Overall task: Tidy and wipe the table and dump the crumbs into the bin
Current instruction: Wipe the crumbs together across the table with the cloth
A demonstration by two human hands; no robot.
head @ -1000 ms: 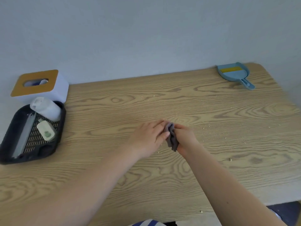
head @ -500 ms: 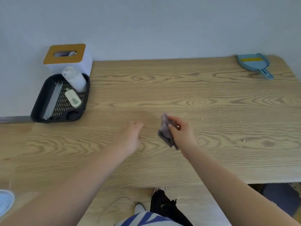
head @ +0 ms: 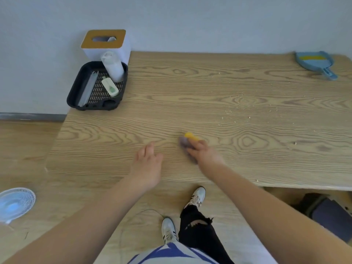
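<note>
My right hand [head: 204, 153] grips a folded cloth [head: 185, 142], grey with a yellow patch at its far edge, low over the front middle of the wooden table [head: 190, 88]. My left hand [head: 148, 164] hovers beside it to the left with loose fingers, holding nothing. Crumbs [head: 242, 103] lie scattered across the right half of the table. A blue dustpan [head: 315, 62] with a yellow strip lies at the far right corner. A white bin with an orange lid [head: 105, 42] stands at the far left corner.
A black slotted tray [head: 76, 96] in front of the bin holds a white bottle [head: 112, 66], a small white-green item and a clear strip. On the floor, a small fan [head: 15, 203] stands left, a dark bag [head: 327, 210] sits under the table's right side.
My hands have parted: the left let go of the cloth and drew left, the right keeps it. The camera tilted down and pulled back, showing the floor and my feet.
</note>
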